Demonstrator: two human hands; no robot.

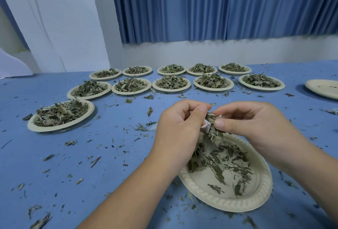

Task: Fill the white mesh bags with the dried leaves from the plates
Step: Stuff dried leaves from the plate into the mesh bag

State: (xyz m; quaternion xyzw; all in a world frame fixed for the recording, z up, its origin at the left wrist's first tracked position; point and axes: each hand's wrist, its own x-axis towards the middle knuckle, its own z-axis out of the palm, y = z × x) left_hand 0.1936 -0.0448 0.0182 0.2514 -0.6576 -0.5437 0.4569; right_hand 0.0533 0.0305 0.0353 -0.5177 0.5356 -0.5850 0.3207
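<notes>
The left hand (pixel 180 124) is curled with its thumb and fingers pinched on the edge of a small white mesh bag (pixel 205 127), of which only a folded white corner shows between the two hands. The right hand (pixel 256 126) faces it, thumb and forefinger closed on a clump of dried leaves (pixel 213 118) pressed against the mouth of the bag. The two sets of fingertips nearly touch, and whether the bag already holds leaves cannot be told, since the hands hide most of it.

Straight below the fingers, leaves hang down from the clump into a beige paper plate (pixel 259 192). That plate lies under both wrists, and a loose heap of leaves (pixel 219 157) covers its half nearer the fingers; the half nearer the person is mostly bare.

Beyond the fingertips, farther across the blue table (pixel 109 146), ten plates heaped with leaves stand in two rows (pixel 172 82). Off to the left of the left hand, another heaped plate (pixel 61 115) sits on its own, closer than the rows. Far to the right of the right hand, at the frame's edge, lies a stack of nearly bare plates (pixel 323 88).

Leaf crumbs (pixel 95 161) are scattered all over the table around the hands. Behind the rows hangs a blue curtain (pixel 219 5) above a white wall.
</notes>
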